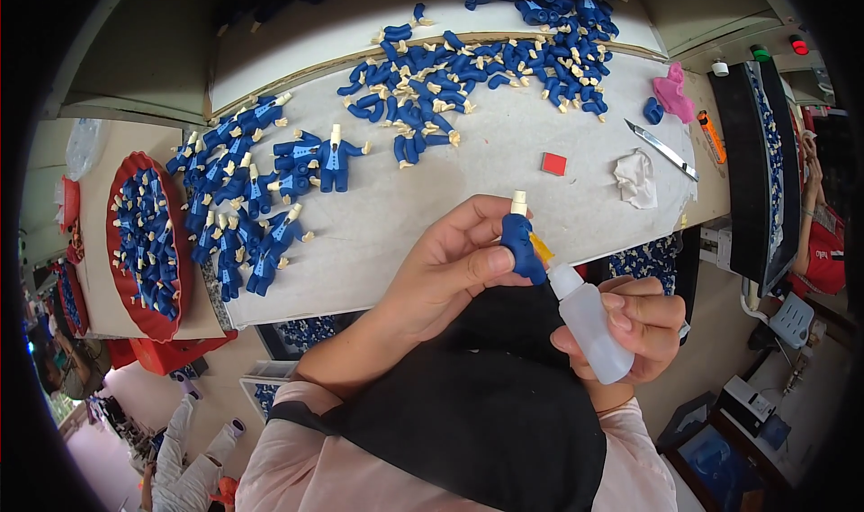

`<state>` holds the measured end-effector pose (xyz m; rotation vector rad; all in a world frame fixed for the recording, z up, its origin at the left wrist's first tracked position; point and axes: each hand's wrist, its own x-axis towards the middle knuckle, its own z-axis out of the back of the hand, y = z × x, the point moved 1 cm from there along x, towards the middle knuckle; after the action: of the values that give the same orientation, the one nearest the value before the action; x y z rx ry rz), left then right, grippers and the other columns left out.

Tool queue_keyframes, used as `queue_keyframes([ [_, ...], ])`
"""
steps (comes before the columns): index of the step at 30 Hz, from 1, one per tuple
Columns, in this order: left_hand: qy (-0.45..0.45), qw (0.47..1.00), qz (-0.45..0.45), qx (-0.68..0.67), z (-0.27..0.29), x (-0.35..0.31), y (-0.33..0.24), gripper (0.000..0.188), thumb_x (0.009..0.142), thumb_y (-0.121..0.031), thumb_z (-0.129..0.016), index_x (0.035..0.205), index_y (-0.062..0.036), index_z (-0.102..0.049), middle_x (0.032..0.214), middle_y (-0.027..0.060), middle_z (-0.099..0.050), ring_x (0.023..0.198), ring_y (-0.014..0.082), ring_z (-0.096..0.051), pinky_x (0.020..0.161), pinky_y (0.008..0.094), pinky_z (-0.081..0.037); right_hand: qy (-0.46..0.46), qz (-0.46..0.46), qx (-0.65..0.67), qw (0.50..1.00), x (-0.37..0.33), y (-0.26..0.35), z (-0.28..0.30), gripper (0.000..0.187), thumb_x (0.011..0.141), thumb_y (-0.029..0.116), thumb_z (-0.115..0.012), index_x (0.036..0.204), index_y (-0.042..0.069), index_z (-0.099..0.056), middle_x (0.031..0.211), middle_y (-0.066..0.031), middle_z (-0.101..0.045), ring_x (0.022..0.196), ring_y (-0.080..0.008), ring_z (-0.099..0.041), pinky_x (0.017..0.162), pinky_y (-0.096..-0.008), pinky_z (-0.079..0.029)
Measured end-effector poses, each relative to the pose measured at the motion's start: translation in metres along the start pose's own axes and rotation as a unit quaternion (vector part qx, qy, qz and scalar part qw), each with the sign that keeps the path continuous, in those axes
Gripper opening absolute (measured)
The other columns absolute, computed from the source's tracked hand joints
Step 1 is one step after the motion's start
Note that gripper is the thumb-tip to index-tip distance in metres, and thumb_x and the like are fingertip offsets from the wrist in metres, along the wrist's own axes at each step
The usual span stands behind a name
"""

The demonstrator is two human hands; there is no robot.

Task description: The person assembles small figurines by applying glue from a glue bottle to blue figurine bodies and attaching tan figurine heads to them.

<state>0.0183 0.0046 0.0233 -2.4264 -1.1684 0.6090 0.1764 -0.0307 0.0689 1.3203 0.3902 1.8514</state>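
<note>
Right hand [634, 327]: fingers wrapped tight round white squeeze bottle [589, 318], nozzle tilted up-left.
Left hand [450, 264]: pinches blue doll torso [522, 242], upright, touching the nozzle just right of its thumb.
Nearer hand: left.

Left hand [445, 264] pinching a blue figure torso [522, 242] with cream neck peg, right hand [634, 323] gripping a small white squeeze bottle [589, 323], yellow nozzle touching the torso, loose blue arms [468, 85] and assembled figures [247, 197] on the grey table [504, 170], red tray [144, 242] at left.
</note>
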Motion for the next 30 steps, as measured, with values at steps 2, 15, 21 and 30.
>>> queue_keyframes([
  [2,0.012,1.0,-0.002,-0.013,0.0011,0.0003,0.0011,0.036,0.08,-0.017,-0.057,0.11,-0.005,-0.041,0.1,0.0073,-0.052,0.093,0.0181,-0.054,0.08,0.0303,-0.045,0.002,0.0,-0.003,1.0,-0.0005,0.0001,0.0006,0.045,0.059,0.017,-0.077,0.092,0.009,-0.046,0.081,-0.0052,-0.043,0.057,-0.0127,-0.046,0.047,-0.0224,-0.046],
  [15,-0.024,0.999,-0.029,0.027,0.0012,0.0008,0.0,0.039,0.077,-0.019,-0.06,0.108,-0.0047,-0.041,0.098,0.0092,-0.052,0.093,0.0223,-0.055,0.08,0.0313,-0.045,0.019,0.003,-0.009,1.0,-0.0011,-0.0013,0.0006,0.044,0.06,0.015,-0.077,0.091,0.008,-0.047,0.081,-0.0055,-0.042,0.057,-0.0129,-0.046,0.047,-0.0219,-0.046],
  [21,-0.039,0.996,-0.057,0.06,-0.0003,0.0015,-0.0004,0.038,0.077,-0.018,-0.061,0.107,-0.0054,-0.042,0.097,0.0087,-0.052,0.095,0.0233,-0.054,0.083,0.0334,-0.042,0.007,0.014,0.001,1.0,-0.0014,-0.0008,-0.0002,0.045,0.06,0.015,-0.076,0.092,0.007,-0.045,0.081,-0.0063,-0.043,0.057,-0.0129,-0.046,0.047,-0.0217,-0.046],
  [30,-0.038,0.994,-0.071,0.076,0.0032,0.0012,0.0013,0.036,0.077,-0.016,-0.059,0.108,-0.0052,-0.043,0.098,0.0086,-0.052,0.098,0.0231,-0.052,0.087,0.0342,-0.039,0.003,0.011,-0.003,1.0,-0.0022,-0.0032,-0.0026,0.045,0.059,0.014,-0.077,0.092,0.006,-0.047,0.081,-0.0064,-0.043,0.056,-0.0129,-0.045,0.046,-0.0214,-0.045],
])
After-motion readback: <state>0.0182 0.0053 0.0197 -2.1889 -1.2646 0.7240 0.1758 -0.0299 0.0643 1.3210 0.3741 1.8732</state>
